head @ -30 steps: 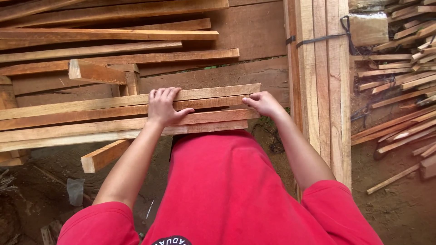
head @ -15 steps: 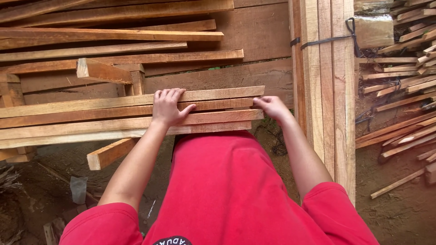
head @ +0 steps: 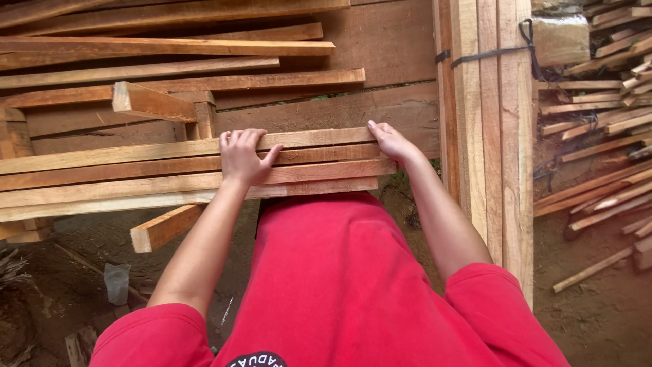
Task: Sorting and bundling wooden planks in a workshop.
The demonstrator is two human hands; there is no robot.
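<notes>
A person in a red shirt (head: pixel 333 285) leans over a row of four long wooden slats (head: pixel 136 178) that lie side by side across the middle left of the frame, their ends lined up near the centre. The left hand (head: pixel 241 158) rests flat on the slats, fingers spread over the two farthest ones and thumb angled to the right, pressing down rather than gripping. The right hand (head: pixel 390 144) sits at the slats' right ends, fingers laid loosely against the end of the farthest slat, not closed around it. The two hands are well apart. A short wooden block (head: pixel 165 228) juts out beneath the slats at lower left. More loose slats (head: pixel 176 49) lie stacked across the upper left. A strapped bundle of planks (head: pixel 490 122) runs down the right of centre, with scattered offcuts (head: pixel 598 122) on bare dirt ground (head: pixel 598 319) at far right.
</notes>
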